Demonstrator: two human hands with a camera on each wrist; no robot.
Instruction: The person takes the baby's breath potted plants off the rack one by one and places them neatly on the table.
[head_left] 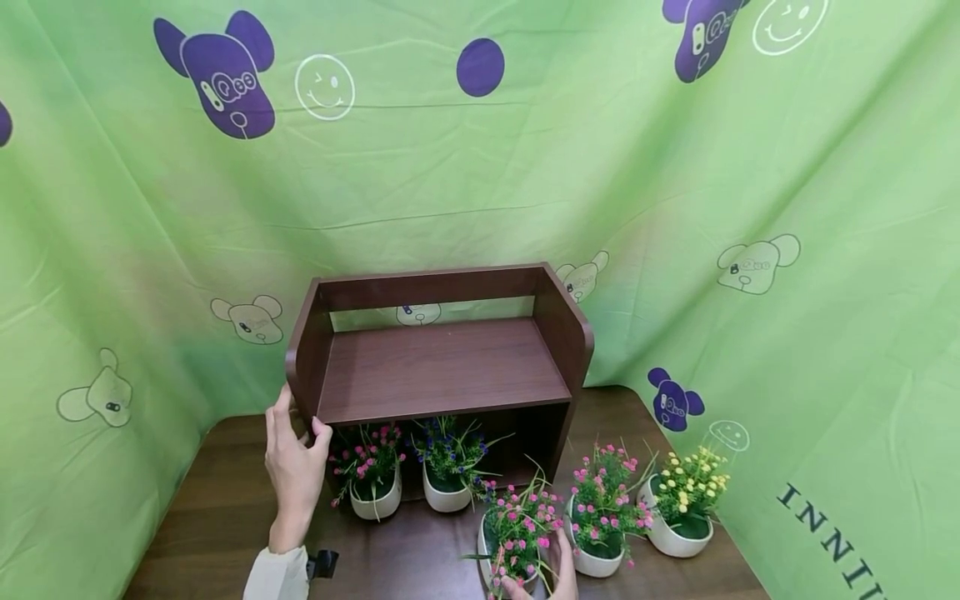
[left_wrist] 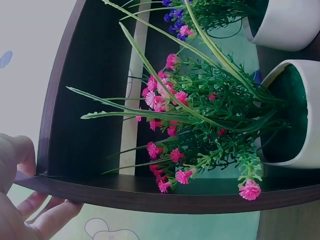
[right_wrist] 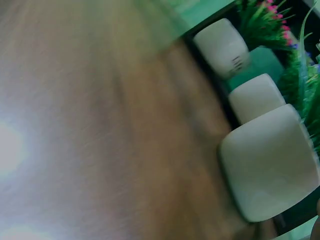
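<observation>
Wooden shelf (head_left: 442,367): my left hand (head_left: 294,467) grips its side panel; my right hand (head_left: 558,575), half cut off, holds a flowerpot (head_left: 517,533).

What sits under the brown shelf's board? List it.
Under the shelf stand two white pots: pink flowers on the left, blue flowers beside them. The space behind them is dark and screened by leaves.

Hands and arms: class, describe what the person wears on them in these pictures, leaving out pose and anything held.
Both hands are bare: no gloves or rings show. The left hand comes out of a pale, cream-coloured sleeve, with a small black clip-like device beside the cuff. Only part of the right hand shows at the bottom edge; its sleeve is out of view.
</observation>
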